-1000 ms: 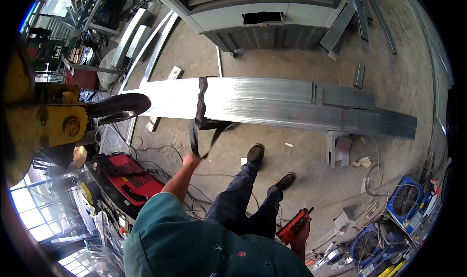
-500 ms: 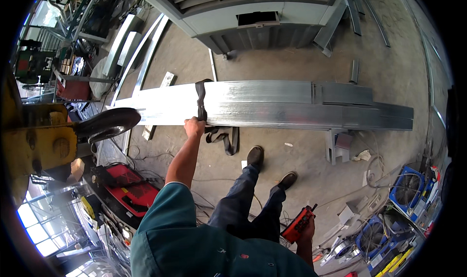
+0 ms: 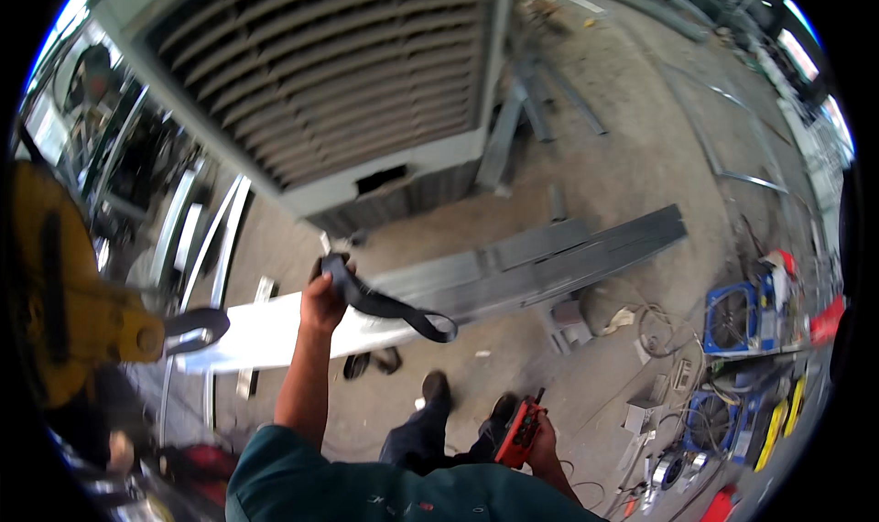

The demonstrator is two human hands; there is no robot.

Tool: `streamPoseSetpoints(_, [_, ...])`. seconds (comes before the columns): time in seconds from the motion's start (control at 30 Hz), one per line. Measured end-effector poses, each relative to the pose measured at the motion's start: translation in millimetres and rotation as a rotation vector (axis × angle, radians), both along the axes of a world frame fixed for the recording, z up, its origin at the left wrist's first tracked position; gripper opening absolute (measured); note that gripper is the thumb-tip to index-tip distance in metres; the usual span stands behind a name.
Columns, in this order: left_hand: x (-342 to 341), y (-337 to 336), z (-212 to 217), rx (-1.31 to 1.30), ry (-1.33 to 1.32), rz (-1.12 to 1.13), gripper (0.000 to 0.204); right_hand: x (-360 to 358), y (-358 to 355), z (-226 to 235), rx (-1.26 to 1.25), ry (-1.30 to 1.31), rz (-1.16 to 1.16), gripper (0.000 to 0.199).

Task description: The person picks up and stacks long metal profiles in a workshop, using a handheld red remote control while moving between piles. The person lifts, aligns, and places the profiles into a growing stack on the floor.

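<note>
My left hand (image 3: 320, 300) is closed round a dark webbing strap (image 3: 389, 308), raised above a stack of long galvanized metal profiles (image 3: 439, 279). One end of the strap hangs in a loop to the right of my fist. More dark webbing (image 3: 371, 364) lies on the floor at the near edge of the stack. Low at the right, my right hand (image 3: 543, 441) grips a red crane remote control (image 3: 521, 433) with a short black antenna. To the left hangs a yellow hook block (image 3: 101, 325) with a dark crane hook (image 3: 197, 330), apart from the strap.
A large louvred unit (image 3: 339, 73) stands just beyond the stack. Loose metal profiles (image 3: 197, 247) lie at the left, others (image 3: 517, 124) at the far right. Cables, blue-framed fans (image 3: 730, 318) and tools crowd the right floor. A small metal support (image 3: 566, 327) stands under the stack's near edge.
My left hand has lifted the strap up off the metal stack, where it lay across the profiles. The view has turned and tilted forward. My right hand keeps hold of the remote control.
</note>
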State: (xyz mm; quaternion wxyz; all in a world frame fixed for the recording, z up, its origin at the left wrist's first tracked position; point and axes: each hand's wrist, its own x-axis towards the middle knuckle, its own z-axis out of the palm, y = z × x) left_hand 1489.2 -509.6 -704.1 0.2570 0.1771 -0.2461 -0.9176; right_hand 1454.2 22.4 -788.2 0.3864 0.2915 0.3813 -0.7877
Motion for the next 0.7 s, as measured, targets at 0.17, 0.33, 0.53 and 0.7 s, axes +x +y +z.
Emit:
streamPoseSetpoints(0.17, [-100,18,83,-0.146,0.030,-0.007,0.074,5,16,37,-0.051,0.073,-0.141,0.043])
streamPoseSetpoints(0.33, [-128,67,218,-0.780,0.088,0.028,0.076,2,30,58,-0.004,0.160,-0.231,0.037])
streamPoseSetpoints(0.53, [-171,83,264,-2.332,-0.315,0.131,0.058,18,74,30,-0.068,0.243,-0.429,0.037])
streamPoseSetpoints(0.7, [-168,49,173,-2.456,-1.043,0.208,0.062,15,86,75,-0.073,0.300,-0.428,0.042])
